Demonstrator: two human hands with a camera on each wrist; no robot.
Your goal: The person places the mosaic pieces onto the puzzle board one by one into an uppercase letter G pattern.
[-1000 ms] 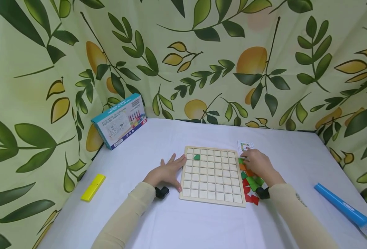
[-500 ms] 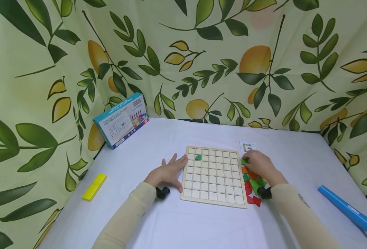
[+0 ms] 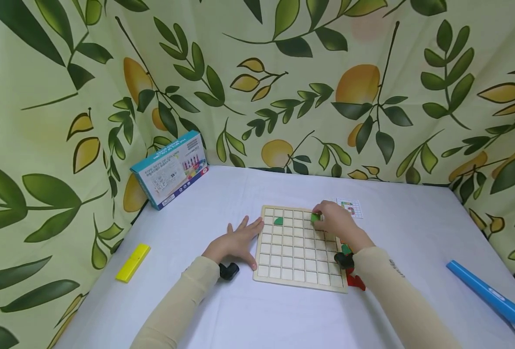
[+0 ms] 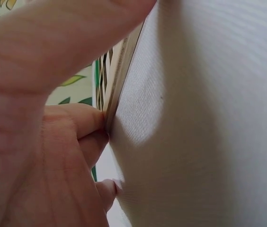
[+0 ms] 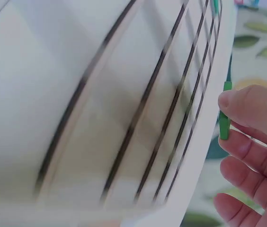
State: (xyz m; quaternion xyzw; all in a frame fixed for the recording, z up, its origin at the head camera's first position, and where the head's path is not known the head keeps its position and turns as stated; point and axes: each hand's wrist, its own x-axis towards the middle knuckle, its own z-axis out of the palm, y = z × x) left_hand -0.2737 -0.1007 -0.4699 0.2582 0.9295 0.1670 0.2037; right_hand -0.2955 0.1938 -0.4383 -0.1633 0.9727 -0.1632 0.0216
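A wooden grid board (image 3: 287, 241) lies flat on the white table. One green quarter-round tile (image 3: 278, 221) sits in a cell near its far left corner. My left hand (image 3: 233, 244) rests with spread fingers against the board's left edge, fingertips and thumb touching the rim. Over the board's far right part, my right hand (image 3: 338, 223) pinches a green tile (image 5: 225, 124) between thumb and index finger. In the right wrist view the tile is seen edge-on, held above the grid. Red tiles (image 3: 355, 281) lie beside the board's right edge, the rest of that pile partly hidden by the right forearm.
A small printed pattern card (image 3: 353, 208) lies behind the right hand. At the back left leans a teal-and-white box (image 3: 172, 169). A yellow bar-shaped case (image 3: 133, 262) is at left, a blue tube (image 3: 486, 291) at right. A leaf-patterned curtain (image 3: 257, 87) hangs behind.
My right hand has picked up a green tile from the pile and moved left with it over the board. The left hand stays at the board's edge.
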